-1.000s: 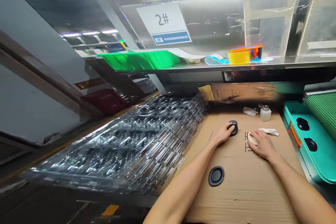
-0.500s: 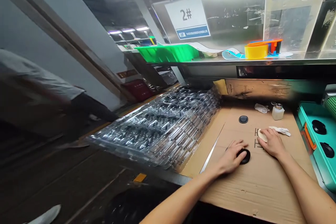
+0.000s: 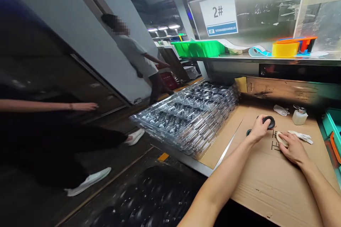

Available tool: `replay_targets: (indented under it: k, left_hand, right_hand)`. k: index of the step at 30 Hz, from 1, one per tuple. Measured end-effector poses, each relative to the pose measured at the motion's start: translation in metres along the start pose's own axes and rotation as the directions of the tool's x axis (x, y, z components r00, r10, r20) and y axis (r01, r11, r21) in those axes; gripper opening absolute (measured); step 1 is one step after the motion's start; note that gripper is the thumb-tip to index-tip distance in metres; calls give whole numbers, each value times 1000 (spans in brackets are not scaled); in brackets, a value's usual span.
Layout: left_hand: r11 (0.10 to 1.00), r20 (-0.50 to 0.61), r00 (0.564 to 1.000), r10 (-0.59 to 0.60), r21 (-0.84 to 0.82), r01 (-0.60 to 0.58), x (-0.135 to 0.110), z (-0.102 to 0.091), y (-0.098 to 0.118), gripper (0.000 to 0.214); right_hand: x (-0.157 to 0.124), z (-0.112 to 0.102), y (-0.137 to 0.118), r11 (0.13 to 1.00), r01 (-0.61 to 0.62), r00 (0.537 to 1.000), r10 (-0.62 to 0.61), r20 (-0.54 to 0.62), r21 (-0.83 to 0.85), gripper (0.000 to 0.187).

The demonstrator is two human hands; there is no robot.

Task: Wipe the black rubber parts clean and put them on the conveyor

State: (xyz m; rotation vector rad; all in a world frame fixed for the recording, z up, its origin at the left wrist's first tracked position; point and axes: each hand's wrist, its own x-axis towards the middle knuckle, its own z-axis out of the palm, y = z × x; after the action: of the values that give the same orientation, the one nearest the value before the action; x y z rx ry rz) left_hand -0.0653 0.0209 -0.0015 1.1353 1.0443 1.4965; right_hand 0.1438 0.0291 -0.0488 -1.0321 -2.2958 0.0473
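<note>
My left hand (image 3: 259,128) holds a round black ring-like part (image 3: 270,122) on edge, thumb and fingers closed on its rim, above the cardboard. Partly hidden behind that wrist, a second dark part (image 3: 248,132) lies on the cardboard sheet (image 3: 266,181). My right hand (image 3: 293,148) rests farther right, its fingers curled over a cream-coloured pad (image 3: 281,139) pressed to the cardboard. Just beyond these fingers is a crumpled white wipe (image 3: 302,137).
A tall stack of clear plastic trays (image 3: 186,113) stands at the left. At the back are a white pump bottle (image 3: 299,116) and a crumpled tissue (image 3: 281,110). A teal bin (image 3: 329,122) sits at right. Two people (image 3: 135,55) are in the aisle at left.
My left hand has lifted a black part off the cardboard and moved away from me. My right hand stays on the pad. The view has swung left, showing more of the people.
</note>
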Motion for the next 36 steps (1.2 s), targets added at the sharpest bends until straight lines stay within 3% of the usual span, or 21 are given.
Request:
replay_targets:
  k: [2, 5, 7, 10, 14, 18, 24, 29, 33, 36]
  left_hand:
    - [985, 27, 994, -102, -139, 105, -3, 7, -10, 39]
    - [961, 83, 971, -225, -147, 235, -12, 10, -22, 39]
    - [924, 171, 949, -265, -238, 300, -16, 10, -24, 38]
    - [786, 350, 891, -289, -445, 429, -18, 10, -20, 37]
    - [690, 471, 839, -273, -512, 512, -18, 10, -18, 28]
    - [663, 372, 893, -254, -605, 441, -17, 17, -26, 28]
    - [622, 282, 896, -342, -647, 441, -8, 30, -44, 57]
    - [493, 388, 840, -379, -684, 538, -6, 20, -36, 60]
    - [486, 414, 860, -298, -710, 510, -6, 15, -30, 58]
    - [484, 408, 821, -400, -666, 567, -5, 15, -32, 59]
  right_hand:
    - [2, -6, -4, 999, -43, 988, 46, -149, 26, 37]
    - [5, -15, -21, 994, -81, 933, 104, -346, 79, 38]
    - [6, -16, -35, 993, -44, 931, 80, -355, 110, 38]
    - [5, -10, -45, 993, 8, 950, 30, -310, 120, 37]
    - [2, -1, -46, 996, -28, 939, 54, -339, 80, 39]
    - [2, -2, -54, 998, -42, 940, 58, -336, 55, 43]
    - [12, 11, -60, 1000, -17, 927, 6, -375, -25, 49]
    - [18, 26, -54, 996, 25, 973, -43, -229, -84, 45]
    - [21, 29, -49, 987, -88, 956, 46, -291, -133, 48]
    - [18, 31, -51, 994, -27, 974, 3, -225, -104, 45]
